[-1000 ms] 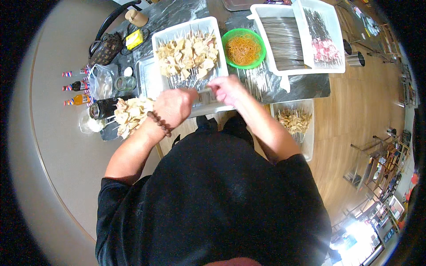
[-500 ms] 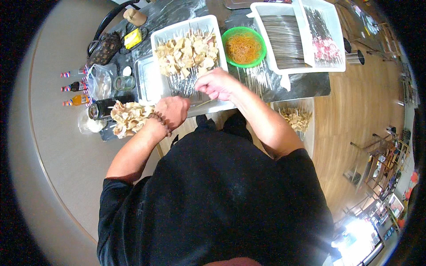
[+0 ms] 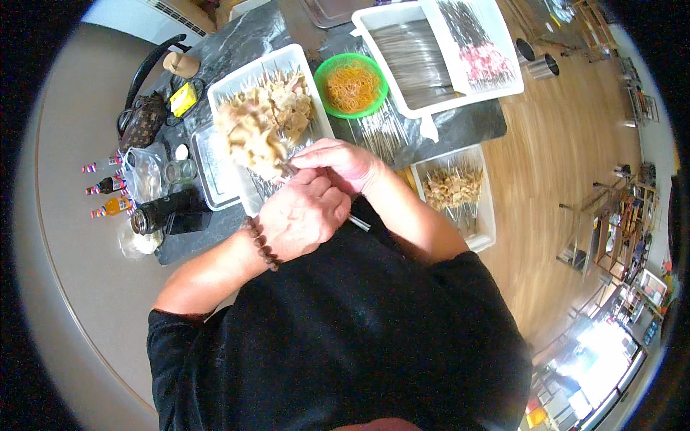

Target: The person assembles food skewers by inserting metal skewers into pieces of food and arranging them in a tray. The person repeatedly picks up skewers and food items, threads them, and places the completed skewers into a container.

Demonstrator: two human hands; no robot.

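Left grip is clamped in a fist around the bare sticks of a bundle of skewers, and right grip closes on the same sticks just above it, the two touching. I can't make out each finger, since they overlap. From my view the bundle slants up and to the left, its pale food end blurred over the near part of a white tub, its metal ends poking out below the left grip. More food skewers lie in that tub.

Just right of it on the dark table I have a green basket of rubber bands, with loose sticks beside it. Farther right, bare metal sticks fill one tub, and pink-tipped skewers fill another overlapping it. Near my right forearm, below the table, sits a lower tub of food skewers. Left of the white tub I see a clear tray, a glass jar, a plastic bag and three bottles.
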